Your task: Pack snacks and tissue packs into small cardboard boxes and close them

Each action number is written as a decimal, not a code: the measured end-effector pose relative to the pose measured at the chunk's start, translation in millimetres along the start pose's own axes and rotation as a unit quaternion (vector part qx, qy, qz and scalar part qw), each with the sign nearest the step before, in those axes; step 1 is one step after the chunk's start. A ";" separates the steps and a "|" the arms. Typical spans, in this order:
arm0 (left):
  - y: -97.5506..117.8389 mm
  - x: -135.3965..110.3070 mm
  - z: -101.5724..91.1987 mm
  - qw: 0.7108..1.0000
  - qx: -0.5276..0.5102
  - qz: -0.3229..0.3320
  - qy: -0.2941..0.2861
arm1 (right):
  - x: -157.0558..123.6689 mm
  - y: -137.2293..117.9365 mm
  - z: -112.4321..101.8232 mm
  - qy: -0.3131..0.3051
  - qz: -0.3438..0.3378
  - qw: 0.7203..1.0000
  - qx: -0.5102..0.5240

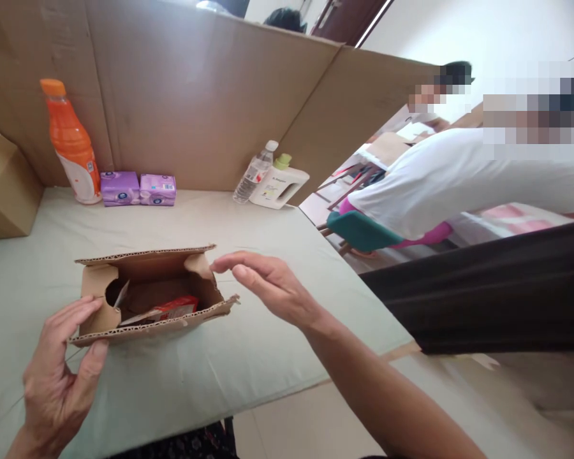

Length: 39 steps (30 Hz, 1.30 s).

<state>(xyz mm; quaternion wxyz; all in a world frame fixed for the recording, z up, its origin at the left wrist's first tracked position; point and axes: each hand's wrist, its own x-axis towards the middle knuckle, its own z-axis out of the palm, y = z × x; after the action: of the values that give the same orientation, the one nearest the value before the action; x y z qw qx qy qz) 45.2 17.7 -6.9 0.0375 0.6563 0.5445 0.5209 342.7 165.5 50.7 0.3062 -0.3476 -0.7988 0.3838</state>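
A small open cardboard box sits on the pale green table in front of me, its flaps up. Inside it lies a red and white packet. My left hand is open at the box's left end, with fingertips touching the left flap and thumb near the front corner. Just right of the box hovers my right hand, open with fingers stretched out flat toward the right flap and holding nothing.
At the back stand an orange drink bottle, two purple packets, a clear water bottle and a white detergent jug before a cardboard screen. A closed carton sits far left. Other people are at right.
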 end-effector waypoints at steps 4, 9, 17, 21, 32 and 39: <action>6.6 3.8 2.3 0.997 0.068 -0.027 0.014 | 3.2 -10.3 9.3 -0.101 -0.045 0.993 -0.040; 11.3 18.6 2.6 0.981 0.188 -0.030 0.023 | 4.3 -13.5 0.8 0.078 -0.098 0.988 -0.093; 11.2 27.5 -0.7 0.984 0.176 0.012 -0.016 | 11.4 -8.3 21.0 -0.020 -0.180 0.956 -0.231; 8.5 30.0 -2.0 0.983 0.183 0.025 -0.022 | 4.2 -0.3 30.8 -0.012 -0.176 0.953 -0.244; -16.4 37.0 -1.8 0.986 0.131 -0.019 -0.099 | 2.9 22.0 35.6 -0.008 -0.176 0.949 -0.260; -30.4 37.7 -1.3 0.982 0.009 -0.081 -0.171 | -48.3 39.5 46.8 0.070 -0.058 0.980 -0.176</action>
<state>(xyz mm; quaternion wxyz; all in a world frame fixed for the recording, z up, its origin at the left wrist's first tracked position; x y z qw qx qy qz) 18.7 57.7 -0.8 0.1661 0.6897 0.5864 0.3910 347.6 126.9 -16.9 0.3177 -0.3750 -0.8491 0.1934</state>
